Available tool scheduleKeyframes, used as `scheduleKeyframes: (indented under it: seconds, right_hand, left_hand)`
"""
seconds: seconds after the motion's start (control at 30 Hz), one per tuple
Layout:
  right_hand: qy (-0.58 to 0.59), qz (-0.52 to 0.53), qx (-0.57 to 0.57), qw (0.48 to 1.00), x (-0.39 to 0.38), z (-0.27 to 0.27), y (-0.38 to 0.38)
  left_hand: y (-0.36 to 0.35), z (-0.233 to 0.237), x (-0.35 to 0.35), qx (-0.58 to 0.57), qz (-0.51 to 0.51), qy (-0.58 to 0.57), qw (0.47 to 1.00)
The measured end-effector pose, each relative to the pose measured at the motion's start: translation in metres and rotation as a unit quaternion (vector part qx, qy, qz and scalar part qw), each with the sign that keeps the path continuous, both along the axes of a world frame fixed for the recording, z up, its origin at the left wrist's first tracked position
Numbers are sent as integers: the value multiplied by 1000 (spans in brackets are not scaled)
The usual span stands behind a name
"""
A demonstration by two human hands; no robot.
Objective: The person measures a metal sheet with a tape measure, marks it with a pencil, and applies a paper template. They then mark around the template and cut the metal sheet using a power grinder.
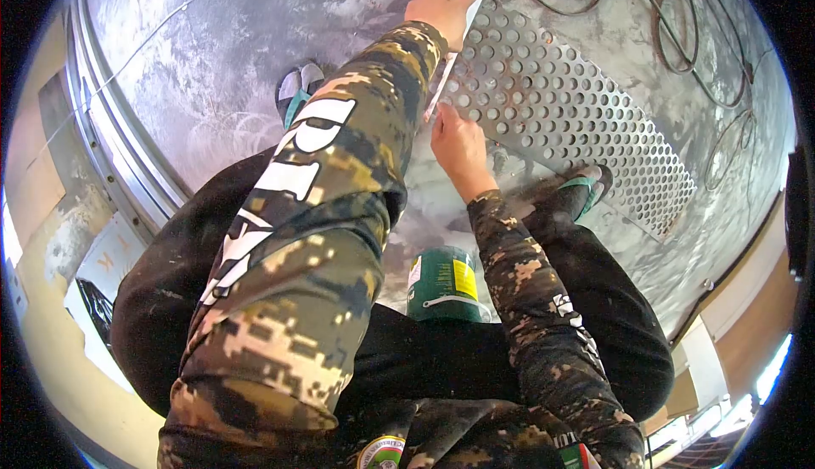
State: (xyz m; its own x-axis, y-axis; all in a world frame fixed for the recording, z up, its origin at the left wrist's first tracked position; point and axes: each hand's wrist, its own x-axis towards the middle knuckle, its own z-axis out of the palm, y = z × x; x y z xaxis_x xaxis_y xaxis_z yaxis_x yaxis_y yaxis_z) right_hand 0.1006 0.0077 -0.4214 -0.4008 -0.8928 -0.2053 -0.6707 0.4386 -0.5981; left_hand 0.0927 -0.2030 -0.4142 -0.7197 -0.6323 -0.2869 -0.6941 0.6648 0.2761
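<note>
My left hand reaches far forward with its fingers spread, pressing on a flat white angled piece, which looks like a square. One long narrow edge of that piece runs back toward me along the end of a perforated metal sheet. My right hand is closed in a pinch at the near tip of the white piece, beside the sheet's edge. Whatever its fingers hold is too small or hidden to make out. Between my knees stands a green tub with a white handle and a yellow label.
Dark cables lie looped on the grey floor at the upper right. My sandalled feet are on both sides, the right foot against the perforated sheet. Metal rails run along the left.
</note>
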Motion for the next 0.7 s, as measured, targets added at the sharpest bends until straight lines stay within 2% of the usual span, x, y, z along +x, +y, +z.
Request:
scheduleKeyframes:
  seconds: [0.07, 0.13, 0.2, 0.23, 0.3, 0.33, 0.4, 0.43, 0.5, 0.7]
  right_hand:
    - [17, 10, -1, 1000, 9, 1, 8]
    - [-12, 20, 13, 1000, 12, 4, 13]
    - [-7, 80, 112, 991, 9, 10, 12]
    - [-4, 81, 112, 990, 4, 17, 5]
    - [-28, -29, 31, 999, -10, 28, -11]
    - [-26, -26, 31, 999, -18, 24, -18]
    - [-46, -115, -46, 991, -44, 11, -36]
    - [-43, -117, -46, 991, -54, 6, -46]
    - [-16, -138, -120, 983, -74, -2, -67]
    - [26, -153, -116, 981, -105, -15, -108]
  left_hand:
    - [0, 1, -1, 1, 2, -3, 1000]
    - [0, -1, -3, -6, 1, -11, 1000]
    - [0, -5, -4, -14, -2, -16, 1000]
    - [0, -4, -3, -14, -10, -22, 1000]
    - [0, -1, -4, -2, -7, -29, 1000]
    - [-1, -2, -4, -2, -3, -27, 1000]
    - [-1, -9, -4, -10, -14, -24, 1000]
    - [-3, -16, -4, -11, -19, -12, 1000]
    - [0, -10, -3, -5, -12, 0, 1000]
    - [1, -15, -1, -20, 2, 35, 999]
